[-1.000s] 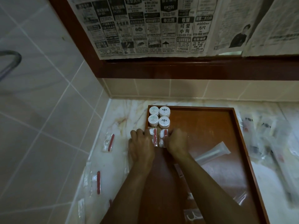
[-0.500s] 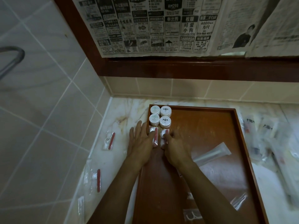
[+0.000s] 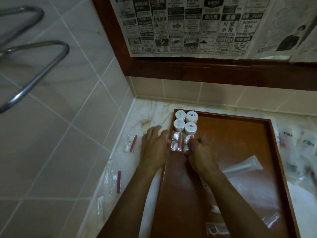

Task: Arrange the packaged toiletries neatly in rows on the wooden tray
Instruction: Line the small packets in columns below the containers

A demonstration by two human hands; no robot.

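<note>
The wooden tray lies on the marble worktop, pushed toward the corner where the tiled walls meet. In its far left corner four round white tubs stand two by two, touching, which sets the grid that the next items are likely meant to follow. Just in front of them lie two clear packets, each with cotton balls and a red stick: the left packet lines up under the left tubs, the right packet under the right ones.

The left hand rests outside the tray's left rim, fingers mostly straight and reaching over the rim toward the left packet, probably steadying it against the edge; whether the fingertips touch it is blurred. The right hand is inside the tray with curled fingers on the right packet, apparently pinching or nudging it square with its neighbour; the exact grip is hard to read.

The row is only begun. A clear tube lies slanted in the middle of the tray, and a packet with floss picks sits near the close edge, both unsorted. Two more cotton-and-stick packets wait on the worktop to the left, and a heap of wrapped items lies to the right of the tray.
</note>
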